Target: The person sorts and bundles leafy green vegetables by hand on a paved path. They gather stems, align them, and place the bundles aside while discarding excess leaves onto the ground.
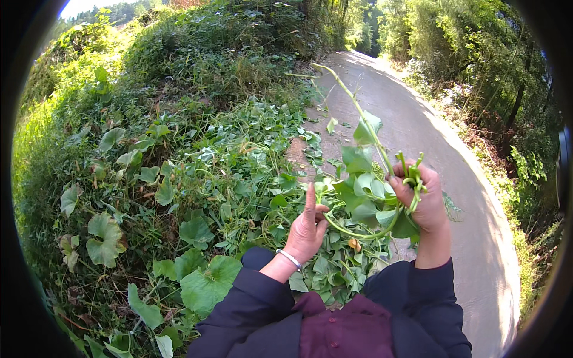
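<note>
In my right hand [423, 197] is a bunch of cut green vine stems [414, 172], their short ends poking out above the fist. One long leafy vine [365, 118] rises from that hand up and to the left. Another stem [358, 233] curves below in a loop from the bunch to my left hand [306, 228], whose thumb and fingers pinch it while one finger points up. Heart-shaped leaves [365, 183] hang between the two hands. Beneath them lies a heap of cut leafy vines [329, 273].
A concrete road [465, 250] runs along the right and curves away ahead. More vines [255, 147] are spread along its left edge. On the left, a weedy bank [152, 192] carries large round leaves [212, 284]. Shrubs [492, 80] line the far side.
</note>
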Demonstrator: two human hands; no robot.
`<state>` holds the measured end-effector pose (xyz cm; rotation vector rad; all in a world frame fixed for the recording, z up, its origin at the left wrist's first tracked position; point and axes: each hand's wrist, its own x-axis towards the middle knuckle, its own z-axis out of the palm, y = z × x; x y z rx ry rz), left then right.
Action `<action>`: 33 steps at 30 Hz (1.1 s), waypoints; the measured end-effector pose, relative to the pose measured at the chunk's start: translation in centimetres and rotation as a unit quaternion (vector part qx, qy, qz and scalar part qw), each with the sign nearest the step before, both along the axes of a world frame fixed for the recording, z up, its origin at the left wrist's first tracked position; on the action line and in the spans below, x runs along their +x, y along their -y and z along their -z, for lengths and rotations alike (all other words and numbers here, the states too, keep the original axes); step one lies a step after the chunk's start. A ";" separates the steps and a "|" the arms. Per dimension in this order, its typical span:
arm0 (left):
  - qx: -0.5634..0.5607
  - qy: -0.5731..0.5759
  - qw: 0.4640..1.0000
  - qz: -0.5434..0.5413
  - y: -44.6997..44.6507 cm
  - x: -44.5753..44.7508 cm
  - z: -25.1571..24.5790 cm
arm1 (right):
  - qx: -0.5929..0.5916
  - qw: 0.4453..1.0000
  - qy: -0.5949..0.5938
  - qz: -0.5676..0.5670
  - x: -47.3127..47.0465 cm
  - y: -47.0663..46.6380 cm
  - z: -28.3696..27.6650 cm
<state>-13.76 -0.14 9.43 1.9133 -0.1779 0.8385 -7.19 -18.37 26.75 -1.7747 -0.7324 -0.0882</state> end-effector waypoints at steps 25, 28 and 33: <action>0.424 0.073 0.894 -0.125 -3.1 1.7 -7.9 | -0.073 0.985 -0.140 -0.064 2.4 3.0 11.3; 0.468 0.179 0.842 -0.198 -7.4 2.8 -12.0 | -0.071 0.981 -0.178 -0.032 2.3 2.9 10.2; 0.240 -0.145 0.795 -0.538 -28.4 -2.2 -10.8 | -0.057 0.985 -0.141 -0.081 2.6 1.4 13.7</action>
